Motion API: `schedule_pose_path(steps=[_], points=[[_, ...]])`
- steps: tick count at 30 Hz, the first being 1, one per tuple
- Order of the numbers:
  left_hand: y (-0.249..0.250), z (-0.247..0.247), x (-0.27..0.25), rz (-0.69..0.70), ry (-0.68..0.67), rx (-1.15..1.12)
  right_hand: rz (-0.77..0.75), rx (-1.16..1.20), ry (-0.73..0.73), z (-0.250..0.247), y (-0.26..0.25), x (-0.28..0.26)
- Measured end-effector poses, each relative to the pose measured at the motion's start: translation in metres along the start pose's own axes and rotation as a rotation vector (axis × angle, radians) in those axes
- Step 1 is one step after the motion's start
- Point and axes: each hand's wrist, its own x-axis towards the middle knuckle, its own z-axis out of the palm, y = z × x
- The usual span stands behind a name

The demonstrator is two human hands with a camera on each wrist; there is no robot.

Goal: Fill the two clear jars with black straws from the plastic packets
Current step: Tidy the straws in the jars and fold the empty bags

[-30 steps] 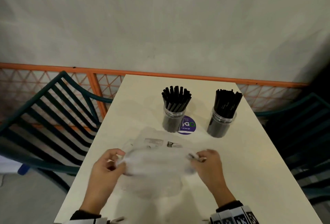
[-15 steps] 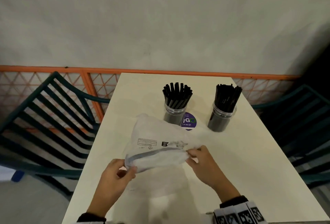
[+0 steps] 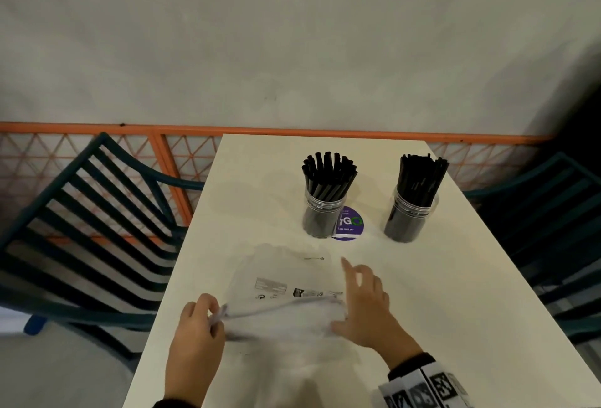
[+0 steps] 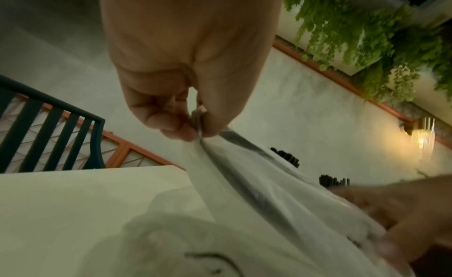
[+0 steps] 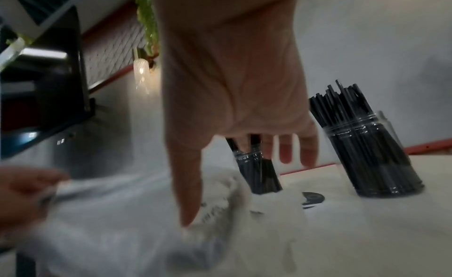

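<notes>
A café or restaurant seating corner: a cream rectangular counter (image 3: 455, 277) flanked by dark teal slatted chairs (image 3: 97, 212), an orange lattice railing (image 3: 182, 160), hanging green plants (image 4: 379, 39) and a glass wall lamp (image 4: 424, 134).

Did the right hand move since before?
Yes. The right hand let go of the packet and opened, its fingers reaching up the table toward the left jar.
</notes>
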Motion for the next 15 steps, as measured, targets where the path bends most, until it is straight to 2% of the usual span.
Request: schedule_pose_path(steps=[2,4,5,7,8,11,13,15], points=[[-0.010,0.004,-0.001,0.009,-0.015,0.043,-0.120,0.034,-0.108,0.001,-0.015,0.000],[-0.014,0.007,-0.005,-0.020,-0.057,0.075,-0.145,0.084,-0.102,0.017,-0.031,0.004],[-0.014,0.006,-0.006,-0.045,-0.082,0.098,-0.128,0.017,-0.050,0.030,-0.035,0.009],[-0.016,0.006,-0.007,-0.051,-0.091,0.178,-0.013,-0.101,-0.148,0.053,-0.039,0.017],[-0.019,0.007,-0.007,0.012,-0.079,0.219,-0.009,-0.150,-0.103,0.071,-0.035,0.024],[-0.012,0.019,-0.007,0.379,0.006,0.253,-0.065,-0.148,-0.085,0.113,-0.022,0.035],[-0.005,0.039,-0.008,0.530,-0.098,0.332,-0.046,-0.137,-0.075,0.121,-0.021,0.038],[-0.012,0.064,-0.007,0.523,-0.217,0.440,-0.041,-0.159,-0.108,0.125,-0.021,0.039]])
